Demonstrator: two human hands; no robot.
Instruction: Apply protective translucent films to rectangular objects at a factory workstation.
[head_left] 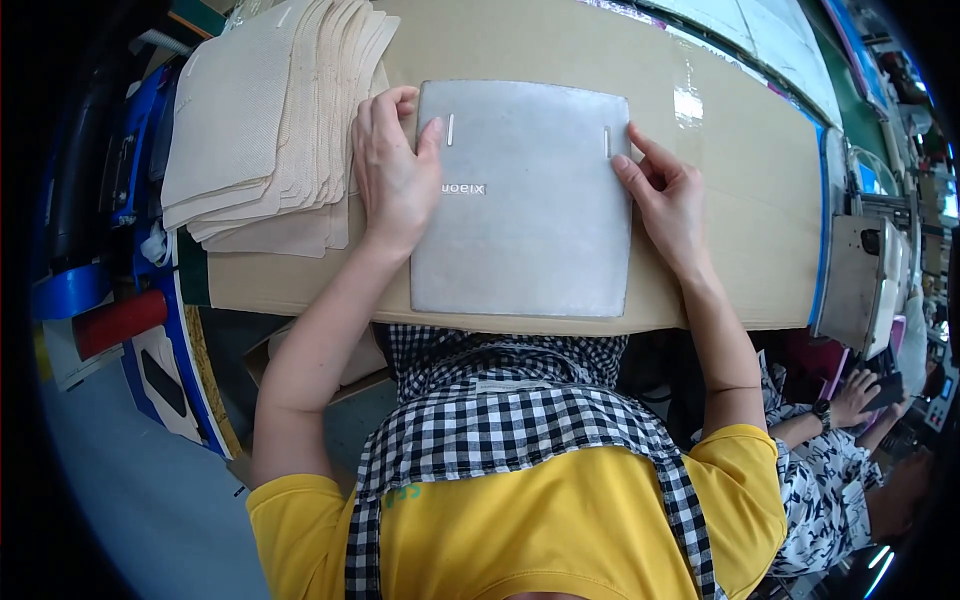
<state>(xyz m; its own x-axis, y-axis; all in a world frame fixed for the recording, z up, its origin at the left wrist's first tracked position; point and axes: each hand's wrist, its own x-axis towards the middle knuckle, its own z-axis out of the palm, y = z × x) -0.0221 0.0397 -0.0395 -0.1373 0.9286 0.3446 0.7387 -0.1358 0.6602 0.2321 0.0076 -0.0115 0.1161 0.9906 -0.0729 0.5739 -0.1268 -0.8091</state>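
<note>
A flat grey metal plate [525, 240] with rounded corners lies on the cardboard-covered table in front of me. It has two narrow upright slots near its far end and small cut-out lettering left of the middle. My left hand [393, 175] grips its left edge, the thumb on top and the curled fingers at the side. At the right edge, my right hand [665, 195] holds the plate between thumb and bent fingers. Beside my left hand rises a stack of beige fabric pieces [235, 130]; whether any fabric lies under the plate is hidden.
Brown cardboard [750, 210] covers the table, with shiny clear tape [687, 100] at the far right. Blue machinery [150, 140] and a red roll [120, 323] stand at the left. On the right, another person's hand [855, 398] is near a dark phone-like object, beside a metal box [858, 270].
</note>
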